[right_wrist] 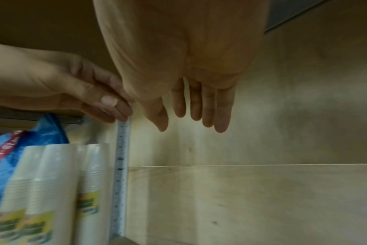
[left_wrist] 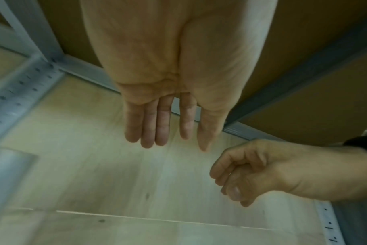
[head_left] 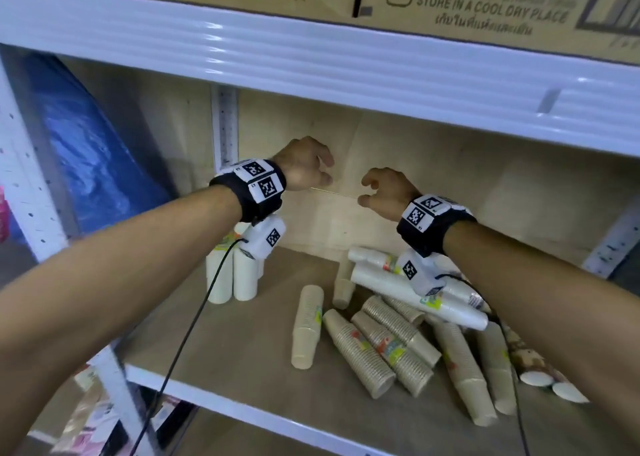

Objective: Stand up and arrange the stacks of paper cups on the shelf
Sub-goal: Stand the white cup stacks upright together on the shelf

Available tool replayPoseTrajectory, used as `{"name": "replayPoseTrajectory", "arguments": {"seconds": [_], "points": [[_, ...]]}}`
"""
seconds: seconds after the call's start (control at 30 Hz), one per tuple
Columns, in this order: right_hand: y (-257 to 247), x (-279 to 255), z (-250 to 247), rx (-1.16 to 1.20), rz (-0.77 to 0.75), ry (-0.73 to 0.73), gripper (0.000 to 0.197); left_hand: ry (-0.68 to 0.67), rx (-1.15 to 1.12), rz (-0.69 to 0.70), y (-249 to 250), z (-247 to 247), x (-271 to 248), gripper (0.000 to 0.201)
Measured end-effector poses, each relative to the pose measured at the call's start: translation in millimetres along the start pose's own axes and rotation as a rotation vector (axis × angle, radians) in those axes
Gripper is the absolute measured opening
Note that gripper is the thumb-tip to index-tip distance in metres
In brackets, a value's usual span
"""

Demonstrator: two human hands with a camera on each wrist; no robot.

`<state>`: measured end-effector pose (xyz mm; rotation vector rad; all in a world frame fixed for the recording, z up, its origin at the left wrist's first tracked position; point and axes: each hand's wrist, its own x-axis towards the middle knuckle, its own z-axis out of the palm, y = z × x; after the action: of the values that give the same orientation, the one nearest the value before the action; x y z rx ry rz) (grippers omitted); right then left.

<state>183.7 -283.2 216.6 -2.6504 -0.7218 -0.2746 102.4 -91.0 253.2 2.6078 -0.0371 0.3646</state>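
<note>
Three white cup stacks (head_left: 228, 275) stand upright at the back left of the wooden shelf board (head_left: 225, 358); the right wrist view shows them too (right_wrist: 52, 190). Several brown cup stacks (head_left: 360, 351) lie on their sides in the middle and right, one of them (head_left: 306, 327) apart on the left. A long white stack (head_left: 398, 286) lies across the pile. My left hand (head_left: 311, 164) and right hand (head_left: 381, 192) hang side by side above the cups, near the back panel. Both are empty, with relaxed fingers (left_wrist: 157, 126) (right_wrist: 199, 106).
A white shelf beam (head_left: 311, 64) runs overhead with cardboard boxes (head_left: 485, 2) on it. A blue plastic bag (head_left: 86, 150) fills the left bay beyond the perforated post (head_left: 225, 126). Bare board lies between the upright stacks and the fallen pile.
</note>
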Motion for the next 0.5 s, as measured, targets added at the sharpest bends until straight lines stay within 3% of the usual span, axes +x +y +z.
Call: {"name": "replayPoseTrajectory", "arguments": {"seconds": [0.3, 0.5], "points": [[135.9, -52.6, -20.0, -0.033, 0.286, -0.083, 0.038, -0.271, -0.076, 0.139, 48.9, 99.6, 30.1, 0.041], [191.7, -80.0, -7.7, -0.001, 0.394, -0.204, 0.043, -0.443, -0.002, 0.177, 53.3, 164.6, 37.4, 0.047]]}}
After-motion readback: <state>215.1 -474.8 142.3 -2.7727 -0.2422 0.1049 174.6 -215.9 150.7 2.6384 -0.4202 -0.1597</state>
